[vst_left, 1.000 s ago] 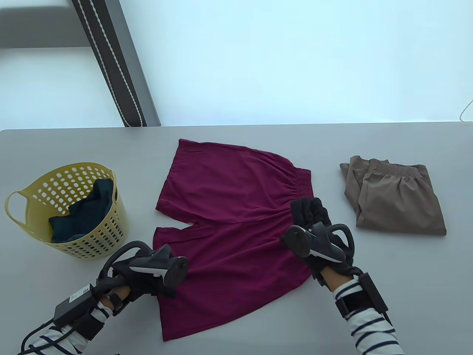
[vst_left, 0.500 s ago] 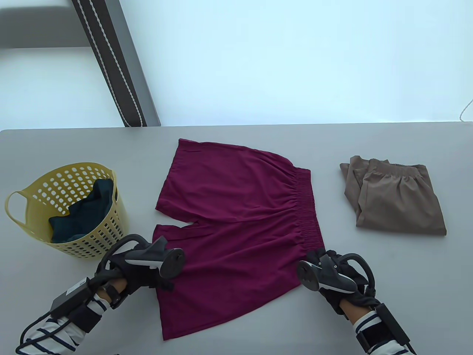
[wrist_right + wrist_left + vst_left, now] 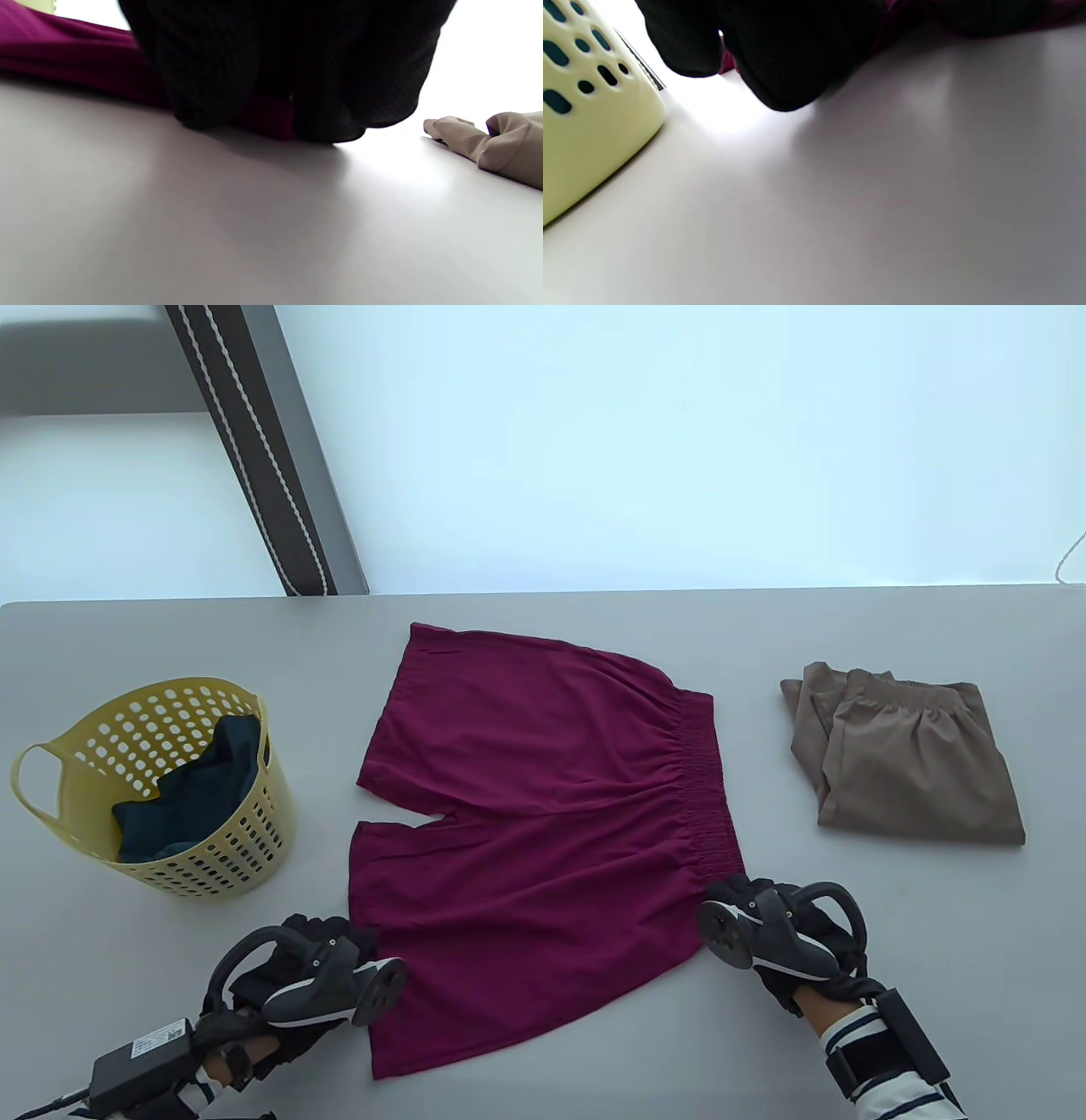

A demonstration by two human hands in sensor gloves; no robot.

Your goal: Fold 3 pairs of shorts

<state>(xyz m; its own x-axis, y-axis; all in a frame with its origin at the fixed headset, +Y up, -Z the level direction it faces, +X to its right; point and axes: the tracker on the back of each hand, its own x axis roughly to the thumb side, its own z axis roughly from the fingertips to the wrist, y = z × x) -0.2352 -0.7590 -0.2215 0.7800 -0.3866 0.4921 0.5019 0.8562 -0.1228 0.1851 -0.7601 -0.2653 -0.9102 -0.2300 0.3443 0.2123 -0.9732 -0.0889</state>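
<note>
Right hand (image 3: 768, 929) pinches the near waistband corner of the maroon shorts (image 3: 543, 823); left hand (image 3: 297, 971) grips the near leg hem. Shorts lie flat between the yellow basket (image 3: 216, 857) and the folded tan shorts (image 3: 912, 763), long axis running hand to hand, the far edge directly away from both.

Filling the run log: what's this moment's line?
maroon shorts flat | left hand at hem corner | right hand pinches waistband corner | tan shorts folded
</note>
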